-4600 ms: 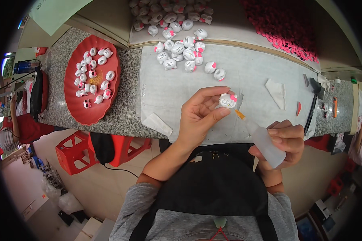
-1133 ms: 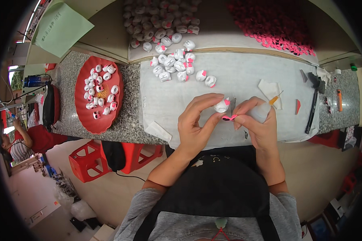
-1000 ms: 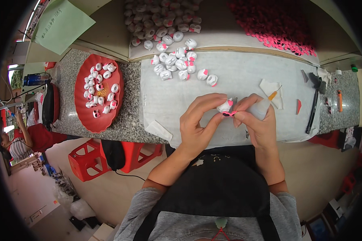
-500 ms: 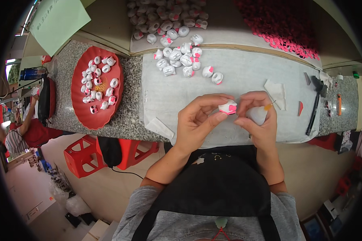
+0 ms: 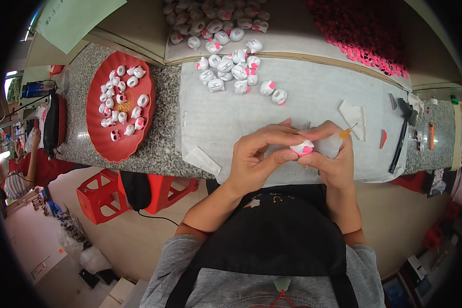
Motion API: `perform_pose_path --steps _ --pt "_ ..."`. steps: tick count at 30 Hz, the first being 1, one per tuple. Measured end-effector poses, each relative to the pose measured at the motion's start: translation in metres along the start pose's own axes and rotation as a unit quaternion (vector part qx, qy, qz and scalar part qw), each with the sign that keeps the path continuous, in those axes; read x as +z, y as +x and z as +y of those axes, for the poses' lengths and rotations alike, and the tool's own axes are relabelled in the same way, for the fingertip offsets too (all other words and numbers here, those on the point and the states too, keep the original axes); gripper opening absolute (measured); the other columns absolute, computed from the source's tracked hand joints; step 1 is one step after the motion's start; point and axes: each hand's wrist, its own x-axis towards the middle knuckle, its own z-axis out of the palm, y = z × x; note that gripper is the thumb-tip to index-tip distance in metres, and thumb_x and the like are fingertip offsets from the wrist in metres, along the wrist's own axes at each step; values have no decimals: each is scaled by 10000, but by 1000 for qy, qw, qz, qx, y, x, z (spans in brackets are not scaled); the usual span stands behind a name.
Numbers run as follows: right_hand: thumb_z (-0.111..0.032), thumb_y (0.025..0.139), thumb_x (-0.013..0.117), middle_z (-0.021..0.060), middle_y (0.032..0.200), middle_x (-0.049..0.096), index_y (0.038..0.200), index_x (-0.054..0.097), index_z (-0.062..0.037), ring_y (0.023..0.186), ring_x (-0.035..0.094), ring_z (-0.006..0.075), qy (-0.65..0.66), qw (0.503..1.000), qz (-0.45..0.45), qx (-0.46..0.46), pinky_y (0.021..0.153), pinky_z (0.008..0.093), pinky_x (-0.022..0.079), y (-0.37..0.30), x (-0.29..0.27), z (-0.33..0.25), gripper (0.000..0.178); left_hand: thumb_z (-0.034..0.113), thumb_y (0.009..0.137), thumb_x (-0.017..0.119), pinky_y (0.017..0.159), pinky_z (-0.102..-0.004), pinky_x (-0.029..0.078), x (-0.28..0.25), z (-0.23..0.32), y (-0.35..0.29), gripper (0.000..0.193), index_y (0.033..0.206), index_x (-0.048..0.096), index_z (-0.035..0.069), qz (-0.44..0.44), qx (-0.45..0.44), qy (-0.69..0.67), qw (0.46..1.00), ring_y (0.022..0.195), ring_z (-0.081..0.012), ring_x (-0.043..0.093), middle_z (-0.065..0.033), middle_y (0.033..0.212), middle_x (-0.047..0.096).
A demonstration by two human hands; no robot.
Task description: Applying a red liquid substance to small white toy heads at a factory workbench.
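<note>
My left hand (image 5: 256,156) pinches a small white cat-head figure with a pink bow (image 5: 302,148) between thumb and fingertips. In my right hand (image 5: 336,167), a translucent white squeeze bottle (image 5: 328,146) lies against the palm, its orange needle tip (image 5: 346,133) pointing up and right. The thumb and forefinger of that hand also touch the cat head. Both hands meet above white paper (image 5: 215,118) covering the worktop. Beyond them lies a loose cluster of similar white heads (image 5: 225,65), several with pink bows showing.
At the left, a red scalloped dish (image 5: 95,113) holds several white heads. A heap of pink pieces (image 5: 364,46) lies on the back right shelf. Toward the right are a black long-handled tool (image 5: 399,143), an orange pen-like stick (image 5: 431,136) and a scrap of white paper (image 5: 352,118).
My hands have come together, and my right thumb and forefinger now touch the cat head. The head has shifted slightly right and down. The bottle stays in my right hand.
</note>
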Motion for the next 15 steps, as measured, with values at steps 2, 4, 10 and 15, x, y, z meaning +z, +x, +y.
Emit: perform_pose_path --steps 2,4,10,15 --pt "19 609 654 61 692 535 851 545 25 553 488 91 2 1000 11 -2 472 197 380 -1 0 1 265 -2 702 559 918 -391 280 1 1 0 197 896 527 -17 -7 -1 8 1000 911 -201 505 -121 909 554" --pt "19 608 654 60 684 533 859 540 26 551 487 88 15 1000 19 4 470 195 379 -1 1 1 276 -1 702 562 930 -424 263 1 3 1 208 901 506 -24 -13 -2 17 1000 930 -216 496 -139 912 547" --pt "30 638 616 60 672 533 895 522 27 543 484 78 20 1000 22 9 471 189 378 -2 3 2 273 -14 707 543 915 -372 281 3 3 0 237 943 527 -8 4 -11 16 1000 898 -172 509 -94 926 553" --pt "31 668 575 60 677 537 906 518 29 544 486 78 -7 1000 13 -3 472 188 379 -3 3 4 245 -28 708 530 922 -369 274 5 2 -2 234 942 522 -11 20 -5 2 1000 891 -169 510 -94 916 554"
